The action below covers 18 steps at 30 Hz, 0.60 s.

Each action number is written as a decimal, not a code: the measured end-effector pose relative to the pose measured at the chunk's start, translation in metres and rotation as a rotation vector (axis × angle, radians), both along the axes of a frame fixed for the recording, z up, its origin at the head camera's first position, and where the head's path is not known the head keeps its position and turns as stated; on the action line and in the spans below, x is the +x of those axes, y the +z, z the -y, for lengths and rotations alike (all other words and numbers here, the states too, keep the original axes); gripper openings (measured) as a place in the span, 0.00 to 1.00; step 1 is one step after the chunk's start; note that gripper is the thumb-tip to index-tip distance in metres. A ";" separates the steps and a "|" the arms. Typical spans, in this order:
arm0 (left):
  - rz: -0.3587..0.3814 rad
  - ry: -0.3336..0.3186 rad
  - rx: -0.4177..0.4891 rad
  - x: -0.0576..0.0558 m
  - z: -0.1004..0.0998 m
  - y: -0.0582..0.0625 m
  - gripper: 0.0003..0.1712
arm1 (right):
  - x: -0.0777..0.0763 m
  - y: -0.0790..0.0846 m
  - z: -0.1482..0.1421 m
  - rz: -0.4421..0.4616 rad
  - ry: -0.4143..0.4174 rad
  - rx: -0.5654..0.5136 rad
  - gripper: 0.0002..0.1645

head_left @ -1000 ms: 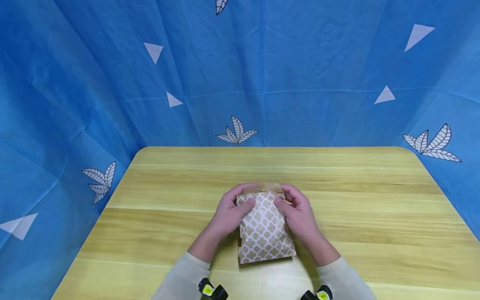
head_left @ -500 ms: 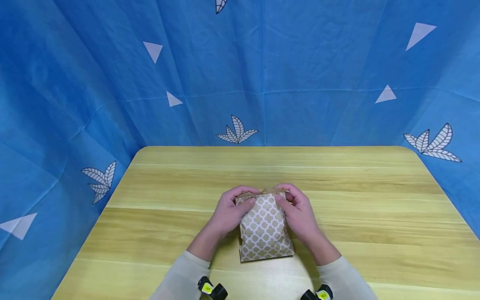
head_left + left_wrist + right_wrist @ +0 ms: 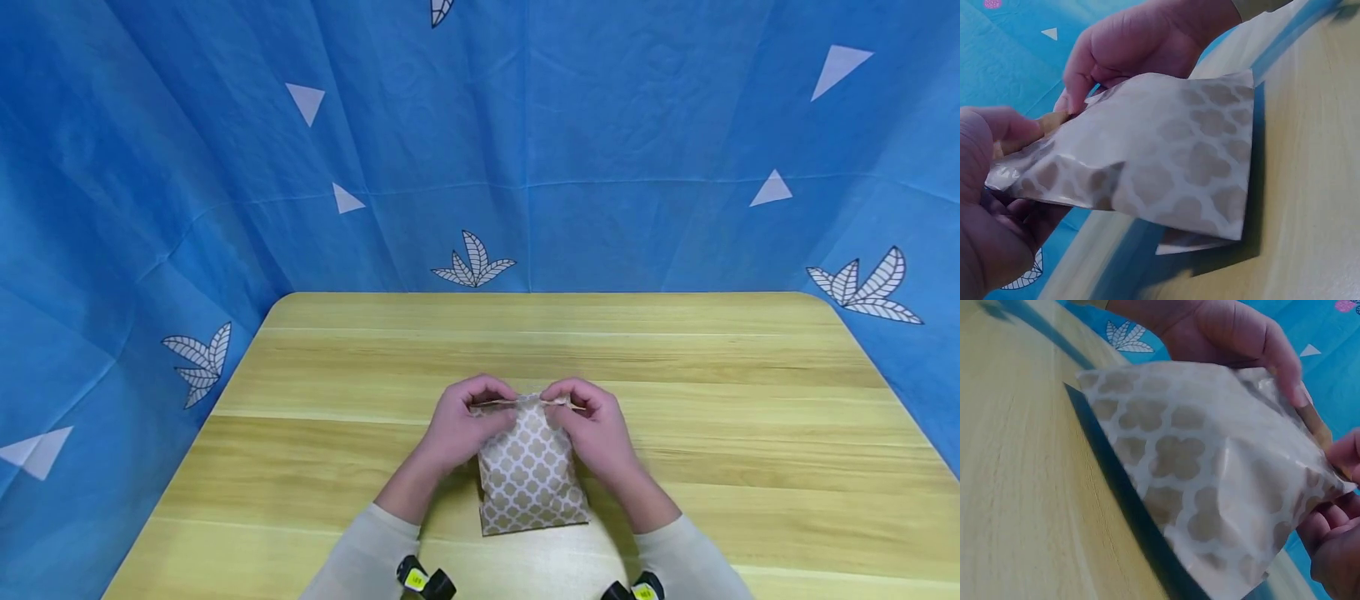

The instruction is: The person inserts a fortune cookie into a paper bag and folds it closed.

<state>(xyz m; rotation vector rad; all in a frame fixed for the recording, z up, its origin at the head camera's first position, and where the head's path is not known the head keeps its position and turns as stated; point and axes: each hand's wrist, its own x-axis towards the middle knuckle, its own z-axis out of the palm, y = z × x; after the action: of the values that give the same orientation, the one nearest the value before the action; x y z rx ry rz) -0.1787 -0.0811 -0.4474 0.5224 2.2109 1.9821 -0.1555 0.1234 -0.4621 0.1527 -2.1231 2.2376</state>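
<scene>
A paper bag (image 3: 532,479) printed with tan four-lobed shapes on white lies near the front of the table, its top edge away from me. My left hand (image 3: 467,427) pinches the left end of that top edge, thumb on the printed face and fingers behind. At the right end my right hand (image 3: 591,423) pinches it the same way. A plain brown strip (image 3: 1054,120) shows along the top between the two hands in the left wrist view. The bag (image 3: 1179,456) bulges in the middle, its lower edge slightly above its shadow. Its contents are hidden.
The wood-grain table (image 3: 750,433) stretches out on both sides of the hands. A blue cloth (image 3: 615,125) with white triangles and leaves hangs behind it and along the sides. Each sleeve carries a black strap device (image 3: 425,578) at the wrist.
The plain brown flap that stood at the bag's top has tipped over, and printed paper shows at that edge. The fingertips have drawn slightly closer together and toward me.
</scene>
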 end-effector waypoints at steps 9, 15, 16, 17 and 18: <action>0.034 0.049 -0.090 0.003 -0.002 0.002 0.13 | 0.000 -0.001 0.002 -0.073 -0.058 0.046 0.06; 0.036 0.037 -0.124 0.004 -0.003 0.006 0.24 | -0.001 0.001 0.004 -0.063 -0.093 0.119 0.17; 0.031 0.035 -0.133 0.005 -0.003 0.007 0.24 | -0.001 0.001 0.004 -0.059 -0.094 0.137 0.18; 0.027 0.035 -0.140 0.005 -0.003 0.007 0.25 | -0.001 0.002 0.003 -0.052 -0.089 0.151 0.18; 0.025 0.039 -0.150 0.004 -0.003 0.007 0.26 | -0.001 0.002 0.003 -0.042 -0.087 0.169 0.18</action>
<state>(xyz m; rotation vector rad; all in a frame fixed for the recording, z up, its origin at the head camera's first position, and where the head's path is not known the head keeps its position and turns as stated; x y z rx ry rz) -0.1742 -0.0784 -0.4402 0.4370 2.3472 1.8110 -0.1563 0.1207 -0.4596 0.1113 -2.2492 1.9902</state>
